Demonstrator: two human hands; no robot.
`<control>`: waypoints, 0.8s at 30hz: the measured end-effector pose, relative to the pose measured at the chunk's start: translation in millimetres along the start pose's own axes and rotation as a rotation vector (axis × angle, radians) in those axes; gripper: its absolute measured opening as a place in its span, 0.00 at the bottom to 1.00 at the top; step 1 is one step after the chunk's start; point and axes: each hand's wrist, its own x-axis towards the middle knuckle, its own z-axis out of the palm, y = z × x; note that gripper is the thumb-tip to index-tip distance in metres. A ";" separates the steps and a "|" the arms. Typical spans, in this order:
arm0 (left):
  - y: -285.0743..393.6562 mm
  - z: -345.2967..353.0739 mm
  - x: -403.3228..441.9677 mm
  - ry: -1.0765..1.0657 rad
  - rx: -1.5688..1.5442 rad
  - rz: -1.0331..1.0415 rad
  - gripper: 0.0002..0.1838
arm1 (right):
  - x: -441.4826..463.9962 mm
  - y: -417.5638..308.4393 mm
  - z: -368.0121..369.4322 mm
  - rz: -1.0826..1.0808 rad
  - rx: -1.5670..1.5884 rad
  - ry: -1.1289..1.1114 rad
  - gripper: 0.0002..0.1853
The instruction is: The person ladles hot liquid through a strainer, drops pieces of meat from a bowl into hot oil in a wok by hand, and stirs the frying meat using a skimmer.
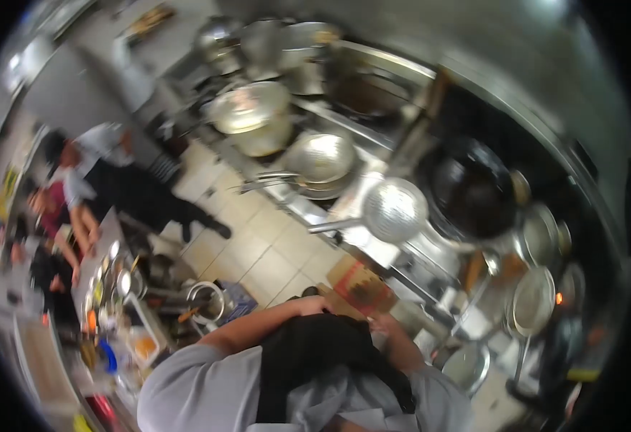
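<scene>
Head view: the left hand lies against the front of the wearer's black apron, fingers bunched close together; whether anything is gripped in it cannot be told. The right hand is a little to its right, blurred and partly hidden by the forearm, so its grip cannot be told either. Just beyond both hands is an open cardboard carton with reddish sides and dark contents too blurred to name; it appears right beside the hands, though contact cannot be made out.

Ahead of the hands and to their right runs a metal stove. On it, straight beyond the right hand, sits a hammered wok, its handle pointing left; farther right is a large black wok. Ahead of the left hand are stacked pans, with a big metal pot behind them. Right of the right hand are a ladle and a round strainer.

Left of the left hand, a metal pot with a wide rim stands beside a blue box. Well off, past the tiled floor, a co-worker in a dark apron leans over a desk, both arms reaching down toward it.
</scene>
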 end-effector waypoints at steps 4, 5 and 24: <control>27.4 -21.7 34.0 -0.097 -0.005 0.044 0.24 | 52.2 18.1 58.2 0.000 -1.060 0.538 0.15; 24.7 -21.7 41.5 -0.142 0.011 0.065 0.24 | 55.7 20.3 63.2 0.017 -1.093 0.554 0.15; -6.0 -6.0 131.4 -0.719 -0.420 0.212 0.23 | -18.9 166.8 2.6 -0.020 -0.552 1.153 0.18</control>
